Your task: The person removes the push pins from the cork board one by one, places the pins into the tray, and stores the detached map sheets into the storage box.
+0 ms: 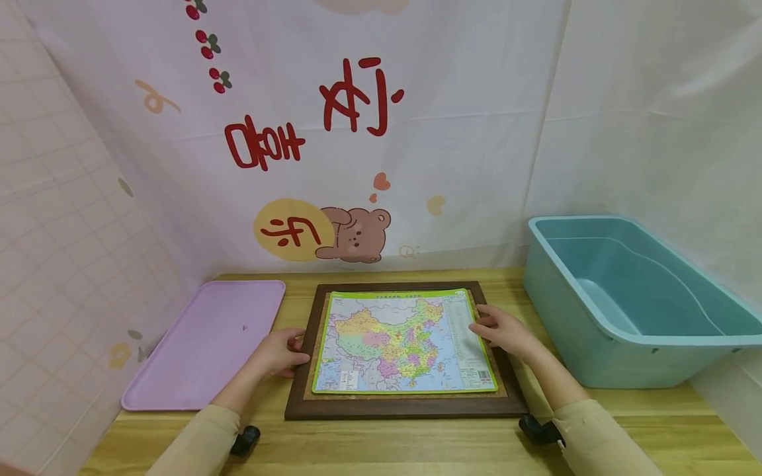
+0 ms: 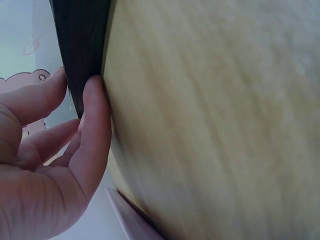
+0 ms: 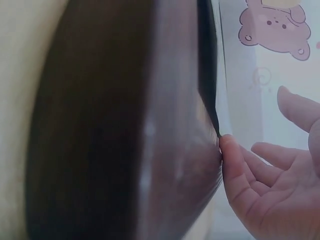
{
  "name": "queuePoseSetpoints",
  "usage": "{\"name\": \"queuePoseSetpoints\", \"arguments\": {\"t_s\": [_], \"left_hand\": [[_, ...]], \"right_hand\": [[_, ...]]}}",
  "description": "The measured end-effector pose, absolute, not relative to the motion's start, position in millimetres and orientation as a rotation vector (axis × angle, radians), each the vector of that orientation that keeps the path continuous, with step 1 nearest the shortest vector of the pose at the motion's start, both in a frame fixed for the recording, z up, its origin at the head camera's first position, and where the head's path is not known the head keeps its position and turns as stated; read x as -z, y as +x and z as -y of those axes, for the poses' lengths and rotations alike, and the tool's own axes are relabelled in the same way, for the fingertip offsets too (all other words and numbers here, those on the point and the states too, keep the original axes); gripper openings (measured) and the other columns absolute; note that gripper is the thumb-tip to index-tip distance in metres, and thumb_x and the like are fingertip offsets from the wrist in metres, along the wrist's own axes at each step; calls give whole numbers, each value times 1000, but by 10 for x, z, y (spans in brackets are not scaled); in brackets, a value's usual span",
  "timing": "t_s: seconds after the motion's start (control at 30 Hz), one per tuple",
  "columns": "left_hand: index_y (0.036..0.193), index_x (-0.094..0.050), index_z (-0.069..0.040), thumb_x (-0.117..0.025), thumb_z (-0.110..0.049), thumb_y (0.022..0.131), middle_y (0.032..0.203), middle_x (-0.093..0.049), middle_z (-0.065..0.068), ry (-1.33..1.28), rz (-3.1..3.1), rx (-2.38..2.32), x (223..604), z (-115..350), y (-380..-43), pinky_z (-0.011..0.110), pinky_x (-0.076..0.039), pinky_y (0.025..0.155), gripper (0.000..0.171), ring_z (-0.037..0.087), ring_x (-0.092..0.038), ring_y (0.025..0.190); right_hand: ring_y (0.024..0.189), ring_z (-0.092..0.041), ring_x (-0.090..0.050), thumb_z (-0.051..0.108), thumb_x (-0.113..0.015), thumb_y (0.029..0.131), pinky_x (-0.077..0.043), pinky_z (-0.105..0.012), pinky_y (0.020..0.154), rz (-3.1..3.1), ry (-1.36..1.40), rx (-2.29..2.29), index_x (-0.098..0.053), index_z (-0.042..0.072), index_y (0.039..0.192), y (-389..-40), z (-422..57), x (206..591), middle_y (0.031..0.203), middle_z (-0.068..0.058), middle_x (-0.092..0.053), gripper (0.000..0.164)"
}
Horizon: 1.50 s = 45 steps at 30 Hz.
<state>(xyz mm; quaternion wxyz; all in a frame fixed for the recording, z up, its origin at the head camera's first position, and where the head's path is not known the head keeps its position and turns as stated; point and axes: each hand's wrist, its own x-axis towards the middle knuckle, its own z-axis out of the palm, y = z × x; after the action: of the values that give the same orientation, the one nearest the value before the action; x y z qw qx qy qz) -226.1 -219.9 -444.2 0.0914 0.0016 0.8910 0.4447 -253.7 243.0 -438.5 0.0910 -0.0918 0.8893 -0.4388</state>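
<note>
A cork board in a dark brown wooden frame [image 1: 411,408] lies on the table. On it is a colourful map sheet [image 1: 393,344] with a green border, its cork surround showing at the edges. At the board's left side, my left hand [image 1: 280,350] grips the frame edge. In the left wrist view, the left thumb and a finger [image 2: 95,110] sit on either side of the dark frame strip [image 2: 82,30]. Over the right edge, my right hand [image 1: 503,328] reaches the map's margin. The right wrist view shows one fingertip at the frame [image 3: 180,115] and the thumb spread apart.
A pink-purple tray [image 1: 220,344] lies left of the board. To the right stands a deep blue-green tub [image 1: 601,357]. A white cloth [image 1: 464,132] with a printed bear hangs behind the wooden table [image 1: 381,443]. Black wrist gear [image 1: 244,441] shows by both sleeves.
</note>
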Motion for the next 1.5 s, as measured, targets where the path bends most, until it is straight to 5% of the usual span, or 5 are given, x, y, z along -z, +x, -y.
{"name": "queuePoseSetpoints", "arguments": {"t_s": [0.23, 0.6, 0.9, 1.5], "left_hand": [[136, -48, 13, -75, 5, 82, 96, -56, 14, 7, -2663, -1299, 4441, 2190, -2258, 38, -58, 57, 61, 22, -61, 82], [136, -49, 13, -76, 4, 83, 97, -57, 13, 19, -2672, -1293, 4444, 2199, -2256, 37, -58, 56, 60, 21, -61, 81], [135, -50, 13, -75, 5, 82, 97, -57, 13, 17, -2670, -1316, 4455, 2202, -2260, 37, -58, 56, 59, 21, -62, 80], [134, -51, 13, -75, 5, 82, 97, -58, 13, 29, -2702, -1289, 4475, 2193, -2255, 36, -58, 55, 58, 21, -61, 79]], "right_hand": [[125, -47, -48, 27, -57, 102, -52, -47, 89, -2515, -188, 1468, -22, -12, 150, -2569, -2476, 4407, 142, -39, -38, 72], [128, -49, -44, 25, -51, 105, -48, -48, 98, -2298, -64, 1689, -16, -10, 152, -2603, -2479, 4373, 148, -38, -26, 68], [91, -16, -60, 27, -53, 104, -56, -36, 82, -2235, 21, 1712, -25, -9, 150, -2621, -2468, 4360, 121, -19, -55, 65], [84, -20, -68, 13, -52, 103, -58, -42, 73, -2197, -10, 1774, -27, -11, 147, -2584, -2382, 4404, 112, -19, -61, 55]]}}
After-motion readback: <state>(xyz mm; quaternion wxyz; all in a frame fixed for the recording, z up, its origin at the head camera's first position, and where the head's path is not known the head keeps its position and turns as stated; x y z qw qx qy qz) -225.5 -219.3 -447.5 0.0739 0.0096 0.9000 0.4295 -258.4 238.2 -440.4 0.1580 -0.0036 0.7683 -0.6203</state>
